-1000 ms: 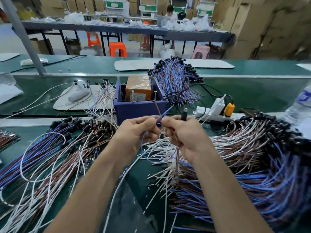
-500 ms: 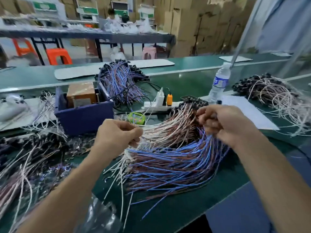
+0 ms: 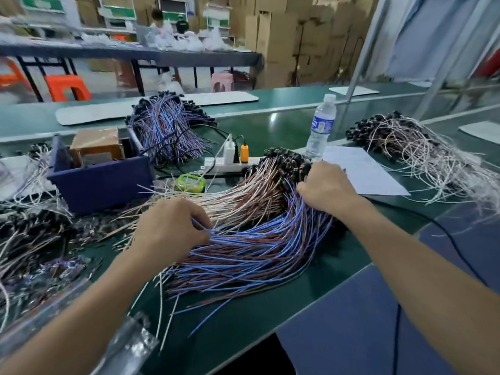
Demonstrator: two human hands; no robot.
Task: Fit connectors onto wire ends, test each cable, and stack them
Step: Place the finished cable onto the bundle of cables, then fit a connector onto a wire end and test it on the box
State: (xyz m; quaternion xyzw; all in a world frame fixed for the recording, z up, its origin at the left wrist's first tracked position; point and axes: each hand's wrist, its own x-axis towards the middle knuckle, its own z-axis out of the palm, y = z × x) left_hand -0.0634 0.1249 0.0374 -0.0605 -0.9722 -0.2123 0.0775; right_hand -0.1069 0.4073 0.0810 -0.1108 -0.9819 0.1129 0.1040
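head view. a fanned pile of blue, brown and white cables (image 3: 257, 239) lies on the green table (image 3: 270, 320) at the centre of the frame. its black connector ends (image 3: 284, 161) are bunched at the upper right of the fan, and its bare wire ends spread toward the lower left. the left hand (image 3: 170, 228), at centre left, has its fingers curled and pinches a few blue wires near their free ends. the right hand (image 3: 327, 188), right of centre, rests knuckles-up on the connector ends. its fingertips are buried among them, so whether they clamp a cable cannot be told.

left of the pile stands a dark blue plastic bin (image 3: 100, 182) holding a brown cardboard-coloured box (image 3: 94, 144). behind the bin lies a second bundle of blue and brown cables (image 3: 167, 125). a white power strip (image 3: 224, 163) carrying an orange plug (image 3: 244, 152) sits just above the pile, with a small round green gadget (image 3: 189, 182) beside it. a clear plastic water bottle (image 3: 322, 123) stands upright at upper right, touching a white paper sheet (image 3: 362, 171). a heap of white cables (image 3: 422, 152) lies at the far right.
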